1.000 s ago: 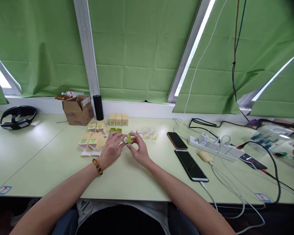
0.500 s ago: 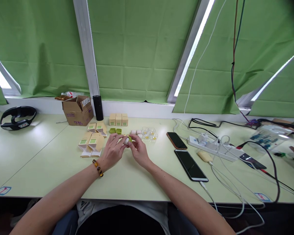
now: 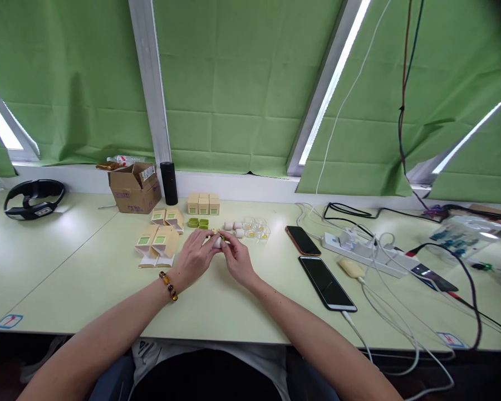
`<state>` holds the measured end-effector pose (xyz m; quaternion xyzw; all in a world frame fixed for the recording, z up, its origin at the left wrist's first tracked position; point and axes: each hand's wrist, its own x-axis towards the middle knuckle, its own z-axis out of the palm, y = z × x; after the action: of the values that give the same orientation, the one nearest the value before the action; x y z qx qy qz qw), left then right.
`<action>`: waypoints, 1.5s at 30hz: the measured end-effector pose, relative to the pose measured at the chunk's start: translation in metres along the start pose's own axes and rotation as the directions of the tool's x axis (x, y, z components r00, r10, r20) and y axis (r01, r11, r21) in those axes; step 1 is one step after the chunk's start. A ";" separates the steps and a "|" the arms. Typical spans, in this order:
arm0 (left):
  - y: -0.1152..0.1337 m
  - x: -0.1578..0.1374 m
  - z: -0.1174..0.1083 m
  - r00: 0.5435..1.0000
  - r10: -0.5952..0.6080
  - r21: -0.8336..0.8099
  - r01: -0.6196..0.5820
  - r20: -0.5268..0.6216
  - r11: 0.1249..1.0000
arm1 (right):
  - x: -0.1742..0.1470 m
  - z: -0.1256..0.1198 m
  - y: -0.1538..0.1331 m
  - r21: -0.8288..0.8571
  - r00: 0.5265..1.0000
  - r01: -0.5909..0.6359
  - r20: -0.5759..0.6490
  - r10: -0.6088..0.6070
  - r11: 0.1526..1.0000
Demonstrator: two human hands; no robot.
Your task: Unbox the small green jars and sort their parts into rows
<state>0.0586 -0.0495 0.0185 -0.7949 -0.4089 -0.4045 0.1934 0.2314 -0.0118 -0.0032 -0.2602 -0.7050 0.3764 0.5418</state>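
My left hand [image 3: 194, 257] and my right hand [image 3: 237, 259] meet over the middle of the table, fingers closed around a small white cylinder [image 3: 217, 243]. Its far end is hidden by my fingertips, so I cannot make out its full shape. Just beyond, two small green square cups [image 3: 198, 223] sit side by side. Several more white cylinders [image 3: 234, 226] lie to the right of my fingertips. Beside them is a clear plastic tray [image 3: 256, 228] with yellow spots in its rounded cups.
Open folded cartons [image 3: 156, 245] lie left of my hands, small closed boxes [image 3: 203, 204] behind. A brown cardboard box [image 3: 134, 188] and black cylinder [image 3: 168, 184] stand farther back. Two phones [image 3: 328, 283], a power strip [image 3: 363, 253] and loose cables occupy the right.
The white cylinder has turned between my fingers, and less of its green part shows. At the far right edge another person's hand has mostly left view. The view has shifted slightly.
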 end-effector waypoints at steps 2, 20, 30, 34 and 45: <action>0.000 0.000 0.001 1.000 0.003 -0.010 -0.003 -0.004 1.000 | 0.000 0.000 0.000 -0.031 1.000 0.015 -0.004 -0.015 0.999; 0.000 0.000 0.003 0.999 -0.039 -0.062 0.040 0.015 0.997 | 0.005 0.002 -0.002 0.122 0.988 -0.153 -0.001 0.154 0.981; -0.006 -0.001 0.006 0.989 -0.145 -0.237 0.134 -0.028 0.962 | 0.009 -0.006 0.003 0.119 0.994 -0.040 0.110 0.027 0.992; -0.005 0.002 0.006 0.973 -0.228 -0.332 0.208 -0.021 0.920 | 0.011 -0.005 0.008 0.098 0.995 -0.049 0.088 0.041 0.994; -0.033 0.008 0.018 0.686 -0.680 -0.882 0.455 0.259 0.123 | 0.020 -0.021 0.015 0.068 0.971 -0.214 -0.090 0.219 0.974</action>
<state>0.0433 -0.0147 0.0139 -0.4960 -0.3687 -0.6778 -0.3983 0.2460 0.0174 -0.0012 -0.3377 -0.6340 0.4406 0.5384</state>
